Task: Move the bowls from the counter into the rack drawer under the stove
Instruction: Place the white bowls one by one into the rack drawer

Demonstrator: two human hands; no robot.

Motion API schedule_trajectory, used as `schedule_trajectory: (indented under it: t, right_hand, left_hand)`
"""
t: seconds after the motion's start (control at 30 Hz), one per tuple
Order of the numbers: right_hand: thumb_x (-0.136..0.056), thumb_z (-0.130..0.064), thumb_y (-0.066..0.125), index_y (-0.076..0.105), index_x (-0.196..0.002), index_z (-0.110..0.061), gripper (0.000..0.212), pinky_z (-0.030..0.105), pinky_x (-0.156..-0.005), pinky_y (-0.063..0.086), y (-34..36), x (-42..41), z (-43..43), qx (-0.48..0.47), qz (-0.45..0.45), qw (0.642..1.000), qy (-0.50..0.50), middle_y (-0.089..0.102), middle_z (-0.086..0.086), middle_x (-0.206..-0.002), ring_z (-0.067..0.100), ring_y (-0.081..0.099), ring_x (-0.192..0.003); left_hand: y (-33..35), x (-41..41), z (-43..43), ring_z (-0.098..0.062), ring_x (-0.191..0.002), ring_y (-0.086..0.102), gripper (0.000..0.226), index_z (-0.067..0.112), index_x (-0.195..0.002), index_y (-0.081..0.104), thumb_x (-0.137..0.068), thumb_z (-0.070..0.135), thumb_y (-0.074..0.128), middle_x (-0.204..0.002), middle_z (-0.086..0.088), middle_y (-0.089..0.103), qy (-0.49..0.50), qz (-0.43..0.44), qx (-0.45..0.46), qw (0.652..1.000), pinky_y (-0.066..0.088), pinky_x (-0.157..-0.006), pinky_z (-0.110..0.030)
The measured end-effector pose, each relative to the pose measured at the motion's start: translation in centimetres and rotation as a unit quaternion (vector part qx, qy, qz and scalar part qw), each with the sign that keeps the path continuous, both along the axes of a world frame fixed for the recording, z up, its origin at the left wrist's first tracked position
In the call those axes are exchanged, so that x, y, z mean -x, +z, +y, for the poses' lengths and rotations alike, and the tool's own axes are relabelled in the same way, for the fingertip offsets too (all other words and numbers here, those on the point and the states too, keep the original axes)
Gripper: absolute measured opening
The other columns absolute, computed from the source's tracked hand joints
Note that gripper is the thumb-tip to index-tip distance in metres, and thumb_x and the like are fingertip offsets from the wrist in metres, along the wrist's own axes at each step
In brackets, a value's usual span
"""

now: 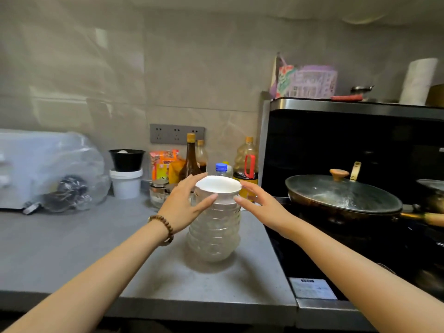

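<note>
A tall stack of white and clear ribbed bowls (215, 219) stands on the grey stone bench (84, 248), just left of the black stove (360, 248). The left hand (183, 203) and right hand (260, 203) are spread wide, thumbs touching the top bowls, not yet gripping. This looks like the first step. Next, squeeze both sides and lift straight up. No writing can be read.

One bowl stack (214, 227), two hands (185, 203), one pan (343, 195).

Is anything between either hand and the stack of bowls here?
No. The left hand and right hand flank the top of the stack of bowls, open, thumbs at its rim, nothing between. The drawer is out of view.
</note>
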State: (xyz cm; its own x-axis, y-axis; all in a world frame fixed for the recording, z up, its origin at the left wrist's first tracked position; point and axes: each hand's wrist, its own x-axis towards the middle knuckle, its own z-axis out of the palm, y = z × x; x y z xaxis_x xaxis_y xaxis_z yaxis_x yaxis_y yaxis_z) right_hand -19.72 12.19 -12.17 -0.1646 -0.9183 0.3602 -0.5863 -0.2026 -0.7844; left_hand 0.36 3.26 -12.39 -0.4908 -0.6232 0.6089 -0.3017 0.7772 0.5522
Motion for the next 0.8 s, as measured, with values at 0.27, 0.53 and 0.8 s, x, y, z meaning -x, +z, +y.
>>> schedule_trajectory:
  t: [0.27, 0.53, 0.8]
  right_hand:
    - [-0.085, -0.033, 0.066, 0.063, -0.108, -0.022, 0.026, 0.035, -0.1, 0.048, -0.2, -0.7, -2.5, 0.037, -0.059, 0.998, -0.001, 0.059, -0.001, -0.126, 0.018, 0.053, -0.121]
    - [-0.08, -0.028, 0.073, 0.065, -0.082, -0.023, 0.01, 0.033, -0.092, 0.053, 0.7, -0.8, -2.0, 0.084, -0.11, 0.99, 0.003, 0.07, -0.004, -0.106, 0.016, 0.064, -0.107]
    - [-0.081, -0.03, 0.069, 0.066, -0.079, -0.017, 0.013, 0.007, -0.063, 0.05, 4.3, -0.1, 2.7, 0.168, -0.126, 0.978, -0.01, 0.074, -0.005, -0.085, -0.003, 0.068, -0.08]
  left_hand:
    - [-0.7, 1.4, -2.2, -0.006, -0.108, 0.046, 0.048, 0.032, -0.113, 0.051, -0.072, 0.056, 0.056, -0.115, 0.015, 0.051, -0.055, 0.039, -0.068, 0.995, 0.038, -0.084, -0.014]
    - [0.0, 2.1, -2.4, -0.013, -0.116, 0.046, 0.056, 0.033, -0.117, 0.048, -0.069, 0.059, 0.059, -0.121, 0.011, 0.049, -0.069, 0.109, -0.054, 0.99, 0.046, -0.093, -0.029]
    - [3.2, 5.2, 1.8, -0.021, -0.114, 0.054, 0.083, 0.028, -0.131, 0.035, -0.06, 0.061, 0.065, -0.13, -0.005, 0.045, -0.128, 0.258, -0.114, 0.951, 0.055, -0.076, -0.018]
